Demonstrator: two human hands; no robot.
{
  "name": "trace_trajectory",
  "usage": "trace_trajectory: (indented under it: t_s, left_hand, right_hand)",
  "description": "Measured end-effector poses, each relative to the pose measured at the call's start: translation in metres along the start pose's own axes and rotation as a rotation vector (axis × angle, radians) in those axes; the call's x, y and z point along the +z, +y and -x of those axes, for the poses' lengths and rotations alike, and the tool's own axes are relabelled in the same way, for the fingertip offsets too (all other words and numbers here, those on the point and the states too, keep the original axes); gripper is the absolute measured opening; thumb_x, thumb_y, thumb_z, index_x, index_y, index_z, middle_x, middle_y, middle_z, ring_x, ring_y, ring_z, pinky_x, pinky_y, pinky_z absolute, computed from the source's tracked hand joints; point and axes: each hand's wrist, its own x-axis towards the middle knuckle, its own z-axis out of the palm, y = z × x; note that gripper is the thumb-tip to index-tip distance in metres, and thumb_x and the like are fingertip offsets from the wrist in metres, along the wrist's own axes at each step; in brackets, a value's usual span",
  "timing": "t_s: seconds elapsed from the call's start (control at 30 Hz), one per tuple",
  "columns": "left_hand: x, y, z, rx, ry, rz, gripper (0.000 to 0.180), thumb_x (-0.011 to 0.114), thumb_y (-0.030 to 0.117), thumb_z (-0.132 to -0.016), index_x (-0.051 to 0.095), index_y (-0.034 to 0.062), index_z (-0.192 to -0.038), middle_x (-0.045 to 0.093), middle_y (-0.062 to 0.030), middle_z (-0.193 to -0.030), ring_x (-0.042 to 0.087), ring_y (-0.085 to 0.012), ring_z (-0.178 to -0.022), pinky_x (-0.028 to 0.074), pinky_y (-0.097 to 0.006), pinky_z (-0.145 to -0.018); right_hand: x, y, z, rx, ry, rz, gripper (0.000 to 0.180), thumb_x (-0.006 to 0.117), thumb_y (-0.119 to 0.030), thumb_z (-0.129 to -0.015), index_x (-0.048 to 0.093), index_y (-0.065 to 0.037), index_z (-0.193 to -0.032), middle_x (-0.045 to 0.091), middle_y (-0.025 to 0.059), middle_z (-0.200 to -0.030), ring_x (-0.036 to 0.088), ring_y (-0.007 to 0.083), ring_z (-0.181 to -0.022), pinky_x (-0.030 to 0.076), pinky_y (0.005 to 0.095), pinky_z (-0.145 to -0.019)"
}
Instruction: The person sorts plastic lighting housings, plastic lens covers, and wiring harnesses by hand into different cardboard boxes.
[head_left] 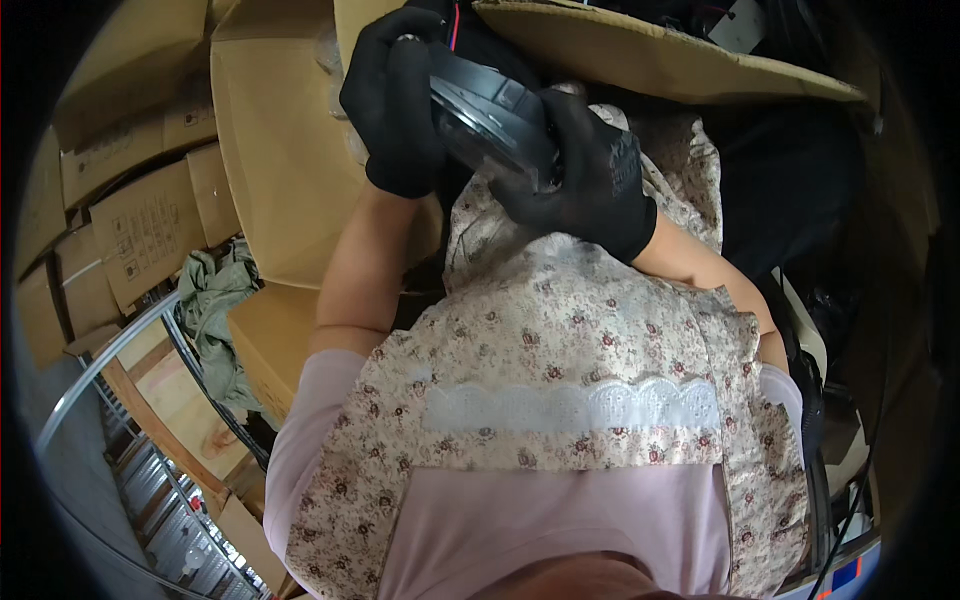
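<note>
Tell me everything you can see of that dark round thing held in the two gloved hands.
The dark round part looks like moulded black plastic, disc-shaped, with a raised rim and a glossy, partly see-through edge along its lower side. It is held tilted, up in front of the person's flowered apron, near open cardboard boxes. The left hand, in a black glove, grips its left side; the right hand, also gloved, cups it from below and the right. A thin red wire shows just above it. Its far side is hidden.
</note>
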Motion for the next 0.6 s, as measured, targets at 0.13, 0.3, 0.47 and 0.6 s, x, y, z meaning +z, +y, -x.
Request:
trace_trajectory:
  t_s: [0.13, 0.3, 0.47, 0.6]
  left_hand:
    - [0.003, -0.004, -0.002, 0.089, 0.022, -0.064, 0.032, 0.037, 0.014, -0.096, 0.057, -0.0061, -0.111, 0.061, -0.0152, -0.109, 0.059, -0.0174, -0.09, 0.047, -0.028, -0.081]
    - [-0.015, -0.031, 0.003, -0.008, 0.032, 0.247, 0.042, 0.036, 0.025, -0.096, 0.051, -0.0047, -0.122, 0.058, -0.0151, -0.117, 0.055, -0.0212, -0.11, 0.042, -0.033, -0.096]
    - [-0.029, -0.005, 0.007, -0.016, -0.099, -0.031, 0.054, 0.056, 0.011, -0.075, 0.051, -0.001, -0.127, 0.055, -0.0124, -0.125, 0.049, -0.0249, -0.121, 0.034, -0.037, -0.106]
    - [-0.035, -0.007, 0.01, 0.111, -0.125, -0.082, 0.061, 0.067, 0.016, -0.068, 0.053, 0.0002, -0.125, 0.054, -0.0127, -0.127, 0.049, -0.0268, -0.122, 0.037, -0.038, -0.104]
  right_hand:
    - [0.002, 0.009, 0.001, 0.085, -0.052, 0.029, 0.071, 0.083, -0.029, -0.065, 0.05, -0.001, -0.121, 0.063, 0.0169, -0.098, 0.066, 0.0295, -0.083, 0.054, 0.0358, -0.07]
    - [-0.001, 0.011, 0.001, 0.228, -0.012, -0.229, 0.069, 0.083, -0.013, -0.066, 0.047, -0.002, -0.124, 0.058, 0.0176, -0.112, 0.062, 0.0287, -0.101, 0.054, 0.0375, -0.081]
    - [-0.006, 0.023, 0.002, 0.151, -0.023, -0.217, 0.072, 0.08, -0.009, -0.068, 0.044, -0.002, -0.13, 0.055, 0.0161, -0.116, 0.06, 0.0275, -0.107, 0.049, 0.0376, -0.092]
    - [-0.004, 0.019, 0.002, 0.206, -0.057, -0.368, 0.071, 0.075, -0.003, -0.069, 0.042, -0.003, -0.132, 0.055, 0.0155, -0.122, 0.059, 0.0256, -0.11, 0.048, 0.0364, -0.093]
